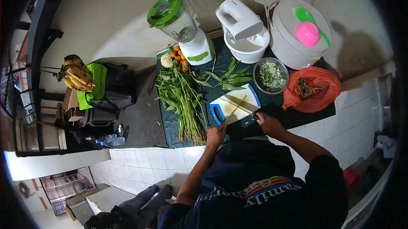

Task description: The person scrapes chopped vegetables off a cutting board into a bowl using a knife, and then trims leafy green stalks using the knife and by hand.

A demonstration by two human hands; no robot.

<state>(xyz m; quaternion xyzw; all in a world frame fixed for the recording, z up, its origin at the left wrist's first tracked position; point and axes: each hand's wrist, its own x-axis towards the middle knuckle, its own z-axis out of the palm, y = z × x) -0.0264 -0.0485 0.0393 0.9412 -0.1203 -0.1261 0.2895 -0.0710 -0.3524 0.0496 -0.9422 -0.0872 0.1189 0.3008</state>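
My left hand (216, 135) is closed around the lower end of a thin green stalk (236, 109), which slants up across a white cutting board (250, 97) with blue edges. In my right hand (268, 124) is the dark handle of a knife (239, 106); its blade lies across the board and crosses the stalk. Beyond the board's upper right corner stands a metal bowl (271, 76) of chopped greens and white pieces. Loose green leaves (233, 76) are spread behind the board. To the left lies a big bunch of leafy greens (182, 101) with roots toward me.
A blender (182, 29), hand mixer with bowl (241, 18) and white rice cooker (293, 37) line the wall. An orange plastic bag (312, 88) holds plant scraps at right. Small orange fruits (180, 56) sit by the blender. Another person's legs (146, 201) show at lower left.
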